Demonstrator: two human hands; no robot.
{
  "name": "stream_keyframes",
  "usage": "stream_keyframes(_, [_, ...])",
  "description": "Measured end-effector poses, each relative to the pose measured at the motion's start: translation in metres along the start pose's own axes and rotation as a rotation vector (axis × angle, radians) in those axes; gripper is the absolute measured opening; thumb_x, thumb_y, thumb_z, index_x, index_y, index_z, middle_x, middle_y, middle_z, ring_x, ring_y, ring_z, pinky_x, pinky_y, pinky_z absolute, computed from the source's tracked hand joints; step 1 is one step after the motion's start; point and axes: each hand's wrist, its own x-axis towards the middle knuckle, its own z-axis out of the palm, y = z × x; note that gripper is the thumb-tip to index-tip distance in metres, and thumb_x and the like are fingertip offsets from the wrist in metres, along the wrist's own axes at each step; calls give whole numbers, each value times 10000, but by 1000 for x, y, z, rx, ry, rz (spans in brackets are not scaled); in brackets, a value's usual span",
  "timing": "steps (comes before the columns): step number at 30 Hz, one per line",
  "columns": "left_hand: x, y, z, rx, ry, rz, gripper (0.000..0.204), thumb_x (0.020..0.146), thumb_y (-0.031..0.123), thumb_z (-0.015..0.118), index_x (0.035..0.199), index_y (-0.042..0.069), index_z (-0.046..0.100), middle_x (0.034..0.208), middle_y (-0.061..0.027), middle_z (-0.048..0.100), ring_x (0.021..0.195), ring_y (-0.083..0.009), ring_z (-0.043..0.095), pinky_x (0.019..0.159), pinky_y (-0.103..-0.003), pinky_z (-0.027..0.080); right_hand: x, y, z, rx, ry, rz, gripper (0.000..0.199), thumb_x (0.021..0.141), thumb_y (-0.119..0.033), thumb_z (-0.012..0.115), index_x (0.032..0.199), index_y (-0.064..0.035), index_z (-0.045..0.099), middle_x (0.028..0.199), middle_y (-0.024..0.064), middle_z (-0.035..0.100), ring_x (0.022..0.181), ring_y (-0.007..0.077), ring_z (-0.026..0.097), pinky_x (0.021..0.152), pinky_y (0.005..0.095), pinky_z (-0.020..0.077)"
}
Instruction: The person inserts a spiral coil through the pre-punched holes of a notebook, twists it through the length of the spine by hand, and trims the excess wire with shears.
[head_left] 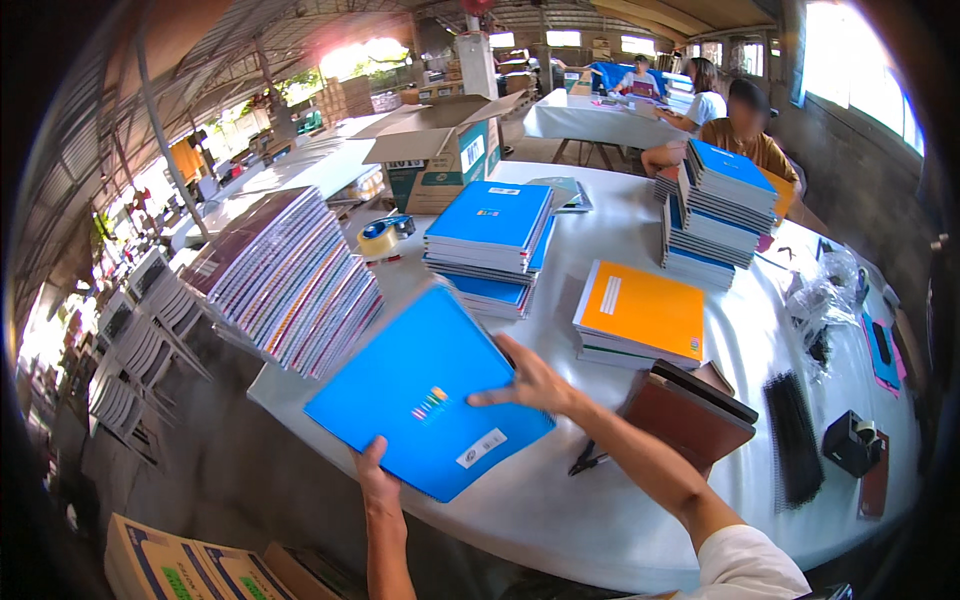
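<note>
I hold a blue notebook [425, 390] over the near left corner of the white table [560, 500], tilted. My left hand [378, 485] grips its lower edge from below. On its right edge rests my right hand [525, 385], fingers spread across the cover. Behind it stands a stack of blue notebooks [490, 240]. A slanted pile of spiral notebooks [290, 280] leans at the left.
A small stack topped by an orange notebook [640, 315], a tall blue stack [720, 205], a brown folder [690, 410], black binding combs [795, 440], a tape dispenser [385, 235] and an open cardboard box [440, 150] are on the table. People sit at the far tables.
</note>
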Motion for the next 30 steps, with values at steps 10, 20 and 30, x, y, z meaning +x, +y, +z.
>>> stream_keyframes(10, [61,7,117,-366,19,41,697,918,560,466,1446,126,325,1418,-118,416,1285,-289,441,1013,-427,439,-21,-41,-53,411,-79,-196,973,844,-546,645,1496,-11,161,1475,266,304,1402,395,249,1101,502,317])
stream_keyframes(20, [204,-27,221,-449,-156,-3,674,894,469,559,1428,109,358,1393,-136,452,1275,-308,450,1032,-469,408,94,-53,-151,294,531,-217,866,779,-255,781,1374,63,238,1234,261,516,1167,361,542,963,527,466])
stream_keyframes(30, [351,-53,219,-192,-172,-333,388,869,210,646,1199,56,512,1205,-167,546,1079,-338,546,959,-501,448,224,79,-279,694,473,164,687,735,-139,762,1304,77,444,1232,256,552,1037,385,626,904,539,501])
